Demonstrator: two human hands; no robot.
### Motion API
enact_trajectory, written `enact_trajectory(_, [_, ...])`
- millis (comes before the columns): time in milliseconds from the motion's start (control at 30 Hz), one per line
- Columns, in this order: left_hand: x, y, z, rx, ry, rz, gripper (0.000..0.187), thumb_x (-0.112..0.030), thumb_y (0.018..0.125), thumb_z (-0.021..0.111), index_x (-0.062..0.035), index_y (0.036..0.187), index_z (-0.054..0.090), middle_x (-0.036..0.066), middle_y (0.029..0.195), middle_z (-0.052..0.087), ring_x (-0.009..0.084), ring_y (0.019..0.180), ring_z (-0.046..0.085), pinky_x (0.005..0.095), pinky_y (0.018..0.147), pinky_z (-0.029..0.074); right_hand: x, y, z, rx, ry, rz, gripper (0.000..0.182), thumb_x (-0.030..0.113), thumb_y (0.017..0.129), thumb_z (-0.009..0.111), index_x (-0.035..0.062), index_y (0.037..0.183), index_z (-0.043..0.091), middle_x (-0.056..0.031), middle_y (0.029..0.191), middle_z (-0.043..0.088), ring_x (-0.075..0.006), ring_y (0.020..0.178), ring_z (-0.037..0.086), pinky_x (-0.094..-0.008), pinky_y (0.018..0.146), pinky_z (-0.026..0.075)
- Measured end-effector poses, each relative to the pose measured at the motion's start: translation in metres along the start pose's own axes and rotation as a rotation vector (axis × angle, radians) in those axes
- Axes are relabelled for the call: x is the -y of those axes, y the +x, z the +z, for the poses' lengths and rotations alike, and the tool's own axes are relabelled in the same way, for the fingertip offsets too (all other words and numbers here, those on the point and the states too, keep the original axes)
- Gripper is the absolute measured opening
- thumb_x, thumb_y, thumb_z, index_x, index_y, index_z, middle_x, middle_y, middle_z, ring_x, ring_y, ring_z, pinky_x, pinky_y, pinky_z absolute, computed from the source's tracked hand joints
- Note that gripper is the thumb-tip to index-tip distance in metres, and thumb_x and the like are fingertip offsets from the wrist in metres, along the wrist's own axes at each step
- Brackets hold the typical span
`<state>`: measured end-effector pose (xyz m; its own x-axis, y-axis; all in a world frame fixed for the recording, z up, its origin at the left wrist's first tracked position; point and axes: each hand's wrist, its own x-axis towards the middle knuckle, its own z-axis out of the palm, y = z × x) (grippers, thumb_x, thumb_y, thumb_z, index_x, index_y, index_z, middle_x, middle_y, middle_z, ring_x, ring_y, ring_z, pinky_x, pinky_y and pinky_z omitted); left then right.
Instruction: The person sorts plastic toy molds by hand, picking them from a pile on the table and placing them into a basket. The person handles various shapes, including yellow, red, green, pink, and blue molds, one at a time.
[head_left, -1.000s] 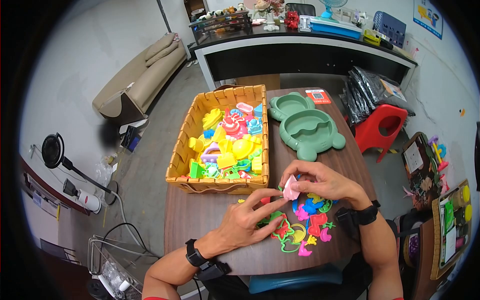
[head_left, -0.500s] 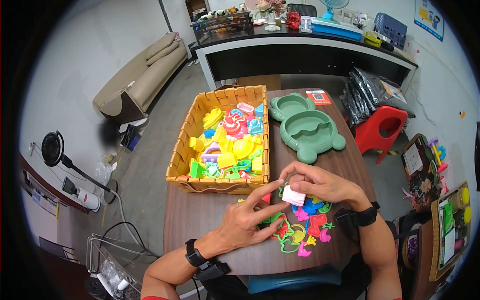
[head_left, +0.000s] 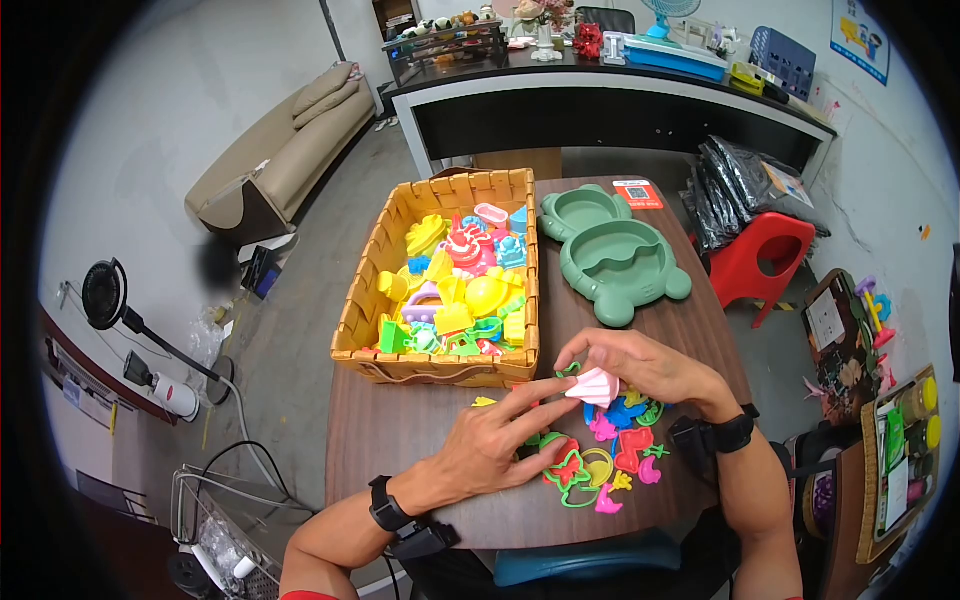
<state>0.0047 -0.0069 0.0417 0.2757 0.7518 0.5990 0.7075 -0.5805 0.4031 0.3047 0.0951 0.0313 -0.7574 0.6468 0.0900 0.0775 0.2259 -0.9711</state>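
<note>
A pale pink ridged toy piece (head_left: pixel 593 387) is held in my right hand (head_left: pixel 640 368), between thumb and fingers. My left hand (head_left: pixel 490 440) reaches in from the left with its fingers apart, the fingertips at the pink piece's left edge. Below both hands lies a loose group of small molds: a red one (head_left: pixel 632 451), a yellow round one (head_left: pixel 597 467), a green outlined one (head_left: pixel 567 474) and pink ones (head_left: pixel 608 499). A woven basket (head_left: pixel 535 270) full of colourful plastic toys stands just beyond my left hand.
Green animal-shaped trays (head_left: pixel 620 262) lie on the brown table (head_left: pixel 400 430), behind my right hand. A red chair (head_left: pixel 760 262) and black plastic packages (head_left: pixel 735 195) are at the right. A long desk (head_left: pixel 560 100) stands across the back.
The pink piece has turned, so its ridged side now shows instead of a flatter face. The fingers of both hands have shifted slightly around it.
</note>
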Motion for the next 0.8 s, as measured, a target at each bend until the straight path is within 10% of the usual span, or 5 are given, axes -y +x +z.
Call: enact_trajectory(800, [0.001, 0.003, 0.001, -0.013, 0.002, -0.007, 0.07, -0.003, 0.101, 0.082, -0.002, 0.166, 0.055, 0.018, 0.157, 0.05, 0.0167, 0.09, 0.08, 0.0247, 0.058, 0.056, 0.01, 0.001, 0.0, -0.043, 0.093, -0.036, 0.047, 0.038, 0.125, 0.07, 0.0028, 0.156, 0.062, -0.0034, 0.117, 0.078, -0.0063, 0.1, 0.066, -0.026, 0.088, 0.055])
